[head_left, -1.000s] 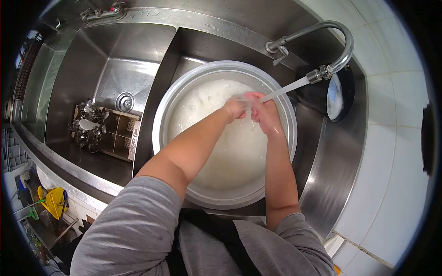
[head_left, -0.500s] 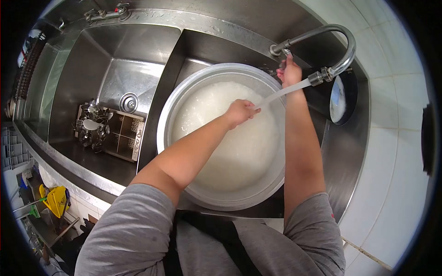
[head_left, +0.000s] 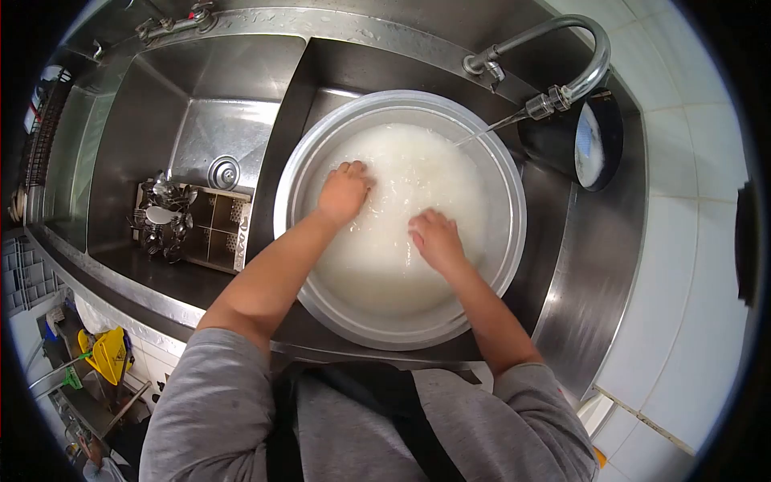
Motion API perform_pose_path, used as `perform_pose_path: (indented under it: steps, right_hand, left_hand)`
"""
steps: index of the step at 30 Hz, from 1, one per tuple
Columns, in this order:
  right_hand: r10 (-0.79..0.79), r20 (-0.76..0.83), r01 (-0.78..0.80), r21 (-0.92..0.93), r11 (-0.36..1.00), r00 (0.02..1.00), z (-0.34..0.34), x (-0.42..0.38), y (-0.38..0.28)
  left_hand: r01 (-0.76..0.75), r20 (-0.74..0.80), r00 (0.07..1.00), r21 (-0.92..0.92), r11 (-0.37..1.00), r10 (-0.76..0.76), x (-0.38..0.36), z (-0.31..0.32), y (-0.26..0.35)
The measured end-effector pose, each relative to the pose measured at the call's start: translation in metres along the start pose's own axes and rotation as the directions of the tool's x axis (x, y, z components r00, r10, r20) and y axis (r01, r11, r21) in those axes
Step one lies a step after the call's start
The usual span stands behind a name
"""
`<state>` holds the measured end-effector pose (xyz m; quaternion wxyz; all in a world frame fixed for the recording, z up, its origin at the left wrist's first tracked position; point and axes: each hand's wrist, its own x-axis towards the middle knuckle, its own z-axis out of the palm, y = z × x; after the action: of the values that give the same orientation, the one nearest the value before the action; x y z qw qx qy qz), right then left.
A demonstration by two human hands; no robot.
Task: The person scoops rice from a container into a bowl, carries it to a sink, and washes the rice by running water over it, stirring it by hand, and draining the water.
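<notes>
Rice [head_left: 393,249] lies under cloudy white water in the big round metal pot [head_left: 514,201], which sits in the right-hand basin of my steel sink [head_left: 578,265]. Both my hands are down in that water. My left hand [head_left: 344,193] rests near the pot's upper left side, palm down, fingers [head_left: 350,169] spread loosely and gripping nothing that I can see. My right hand [head_left: 438,239] lies lower and toward the middle, well apart from the left one, its fingers [head_left: 418,233] also loose and flat on the wet rice; whether any grains are pinched beneath them I cannot tell.

Above the pot, the curved tap [head_left: 582,56] arches over from the back rim, and a thin stream of water [head_left: 486,128] runs slantwise from its nozzle into the pot's upper right part. Just beside the nozzle, against the tiled wall [head_left: 691,241], a dark round pan [head_left: 590,145] stands tilted on the sink's edge.

The left-hand basin [head_left: 201,128] holds a cutlery rack [head_left: 193,229] with spoons piled at its left end, near the drain [head_left: 223,173]. My grey sleeves [head_left: 217,402] and a dark apron strap [head_left: 401,410] fill the bottom of the view. Down on the left, below the sink's front edge, something yellow [head_left: 108,353] sits low.
</notes>
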<state>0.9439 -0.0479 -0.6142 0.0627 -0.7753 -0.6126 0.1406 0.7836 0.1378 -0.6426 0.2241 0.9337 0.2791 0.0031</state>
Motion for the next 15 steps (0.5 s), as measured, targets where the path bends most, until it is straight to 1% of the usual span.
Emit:
perform_pose_path:
  steps: [1,2,3,4,5,6,7,8,9,10,12,13,15]
  right_hand:
    - [0.018,0.030,-0.021,0.089,0.996,0.999,-0.002,-0.015,0.001]
    - [0.037,0.062,-0.048,0.178,0.983,0.997,-0.004,-0.027,0.005]
    - [0.064,-0.081,-0.057,0.090,0.994,0.995,-0.006,-0.038,0.022]
    - [0.079,-0.228,-0.080,0.003,0.997,0.970,-0.010,-0.050,0.042]
    - [0.179,-0.338,-0.218,-0.081,0.973,0.924,-0.032,-0.060,0.047]
    - [0.263,-0.447,-0.360,-0.145,0.921,0.855,-0.052,-0.072,0.048]
    - [0.278,-0.451,-0.372,-0.135,0.918,0.848,-0.054,-0.086,0.057]
    - [0.412,-0.490,-0.472,0.001,0.881,0.768,-0.053,-0.101,0.065]
    - [0.539,-0.510,-0.554,0.139,0.821,0.671,-0.049,-0.112,0.068]
    - [0.547,-0.516,-0.561,0.146,0.815,0.659,-0.039,-0.121,0.068]
    - [0.681,-0.362,-0.540,0.421,0.729,0.637,-0.029,-0.130,0.064]
    - [0.682,-0.368,-0.540,0.422,0.728,0.632,-0.027,-0.132,0.067]
    - [0.574,-0.541,-0.583,0.179,0.792,0.614,-0.045,-0.113,0.058]
  left_hand:
    - [-0.001,0.002,1.000,0.001,1.000,0.001,-0.004,-0.004,-0.003]
    - [0.008,0.051,0.999,0.019,1.000,-0.009,-0.009,-0.025,0.001]
    - [0.013,0.101,0.995,0.039,0.999,-0.017,-0.014,-0.046,0.004]
    - [0.003,0.105,0.994,0.046,0.999,-0.008,-0.023,-0.062,0.007]
    - [0.071,-0.203,0.978,0.142,0.987,-0.041,-0.034,-0.076,0.011]
    - [0.160,-0.492,0.870,0.208,0.965,-0.038,-0.043,-0.084,0.009]
    - [0.197,-0.521,0.851,0.201,0.960,-0.066,-0.045,-0.087,-0.005]
    - [0.268,-0.420,0.875,0.008,0.963,-0.240,-0.047,-0.085,-0.019]
    - [0.352,-0.282,0.877,-0.174,0.920,-0.389,-0.047,-0.086,-0.025]
    - [0.339,-0.285,0.882,-0.168,0.926,-0.374,-0.047,-0.086,-0.028]
    - [0.459,-0.109,0.862,-0.245,0.854,-0.495,-0.046,-0.089,-0.025]
    - [0.452,-0.112,0.866,-0.245,0.858,-0.488,-0.047,-0.087,-0.025]
    - [0.388,-0.247,0.867,-0.208,0.898,-0.432,-0.048,-0.077,-0.029]
